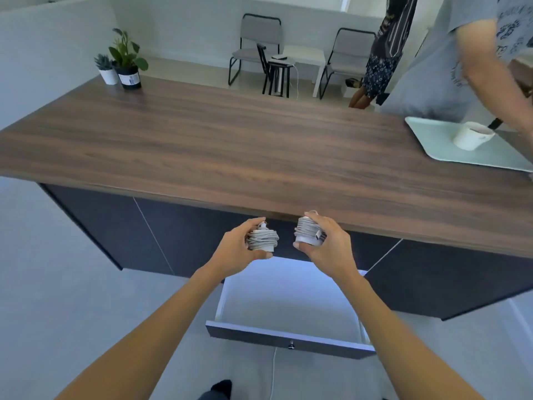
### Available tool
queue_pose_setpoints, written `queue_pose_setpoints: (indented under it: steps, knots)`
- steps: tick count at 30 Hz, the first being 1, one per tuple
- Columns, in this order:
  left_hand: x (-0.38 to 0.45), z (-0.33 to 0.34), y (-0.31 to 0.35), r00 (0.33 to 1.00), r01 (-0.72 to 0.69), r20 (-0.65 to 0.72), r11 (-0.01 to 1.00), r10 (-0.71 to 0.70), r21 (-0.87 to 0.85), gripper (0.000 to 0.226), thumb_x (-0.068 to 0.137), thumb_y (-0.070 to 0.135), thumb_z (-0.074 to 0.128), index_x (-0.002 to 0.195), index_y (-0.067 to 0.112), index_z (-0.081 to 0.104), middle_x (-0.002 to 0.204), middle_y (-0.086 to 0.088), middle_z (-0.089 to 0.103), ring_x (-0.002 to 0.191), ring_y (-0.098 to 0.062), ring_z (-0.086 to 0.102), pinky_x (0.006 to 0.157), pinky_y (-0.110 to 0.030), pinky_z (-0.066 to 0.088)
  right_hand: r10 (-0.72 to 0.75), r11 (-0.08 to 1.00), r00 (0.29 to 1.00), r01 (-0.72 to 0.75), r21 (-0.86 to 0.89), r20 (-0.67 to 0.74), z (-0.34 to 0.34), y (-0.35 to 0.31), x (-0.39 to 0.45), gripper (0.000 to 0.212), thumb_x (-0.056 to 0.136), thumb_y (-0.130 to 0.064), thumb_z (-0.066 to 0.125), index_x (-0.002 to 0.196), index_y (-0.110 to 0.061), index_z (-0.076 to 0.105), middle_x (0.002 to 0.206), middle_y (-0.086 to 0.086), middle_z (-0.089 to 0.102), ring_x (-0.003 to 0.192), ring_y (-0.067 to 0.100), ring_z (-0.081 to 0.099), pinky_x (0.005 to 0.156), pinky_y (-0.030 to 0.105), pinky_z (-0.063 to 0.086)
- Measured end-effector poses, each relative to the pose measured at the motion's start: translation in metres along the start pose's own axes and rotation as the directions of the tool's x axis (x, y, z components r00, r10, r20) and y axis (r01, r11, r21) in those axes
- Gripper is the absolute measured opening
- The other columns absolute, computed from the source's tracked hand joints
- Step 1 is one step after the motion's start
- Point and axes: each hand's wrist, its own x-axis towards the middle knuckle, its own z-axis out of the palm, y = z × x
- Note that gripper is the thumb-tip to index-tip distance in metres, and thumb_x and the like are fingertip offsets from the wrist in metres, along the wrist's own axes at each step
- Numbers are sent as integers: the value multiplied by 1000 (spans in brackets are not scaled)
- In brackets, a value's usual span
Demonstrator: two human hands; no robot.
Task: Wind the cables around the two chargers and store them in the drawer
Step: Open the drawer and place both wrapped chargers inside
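My left hand (235, 249) grips a white charger (263, 239) with its grey cable wound tightly around it. My right hand (328, 246) grips a second white charger (308, 232), also wrapped in cable, with a plug end showing at its side. Both hands hover just below the front edge of the wooden counter (230, 145), above the back of a pulled-out drawer (288, 339). The drawer has a dark front with a small knob and a white interior with nothing visible in it.
Two potted plants (124, 63) stand at the counter's far left. A pale tray (432, 140) with a white cup (471, 135) lies at the far right, where another person's arm (490, 76) reaches. Chairs and a small table stand beyond. A white cable (272, 373) trails on the floor.
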Motion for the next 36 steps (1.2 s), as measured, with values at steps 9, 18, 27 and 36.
queue_pose_setpoints:
  steps: [9, 18, 27, 36]
  knots:
    - [-9, 58, -90, 977, 207, 75, 975, -202, -80, 75, 68, 13, 84, 133, 22, 48, 117, 2, 60, 98, -15, 61, 84, -14, 43, 203, 979, 970, -198, -47, 136, 52, 84, -54, 66, 61, -16, 88, 120, -22, 60, 118, -4, 59, 94, 12, 57, 82, 14, 41]
    - [63, 126, -240, 958, 269, 127, 959, -256, -92, 75, 64, 13, 86, 128, 30, 50, 118, 2, 62, 99, -15, 64, 87, -28, 52, 239, 971, 950, -229, -72, 200, 177, 218, -44, 64, 62, -13, 84, 119, -26, 60, 114, -7, 60, 90, 11, 58, 79, 8, 42]
    - [95, 185, -378, 940, 286, 196, 958, -279, -6, 77, 64, 15, 86, 130, 28, 50, 119, 2, 62, 100, -16, 63, 90, -27, 49, 316, 949, 923, -307, -78, 219, 280, 343, -51, 63, 63, -10, 81, 119, -28, 60, 114, -9, 59, 96, 12, 58, 83, 16, 43]
    - [111, 226, -448, 923, 329, 194, 943, -334, 59, 78, 62, 16, 88, 129, 26, 50, 122, -1, 60, 101, -19, 61, 85, -24, 45, 322, 937, 893, -252, -241, 314, 339, 402, -50, 67, 64, -20, 84, 124, -26, 57, 123, 2, 57, 105, 24, 59, 92, 31, 48]
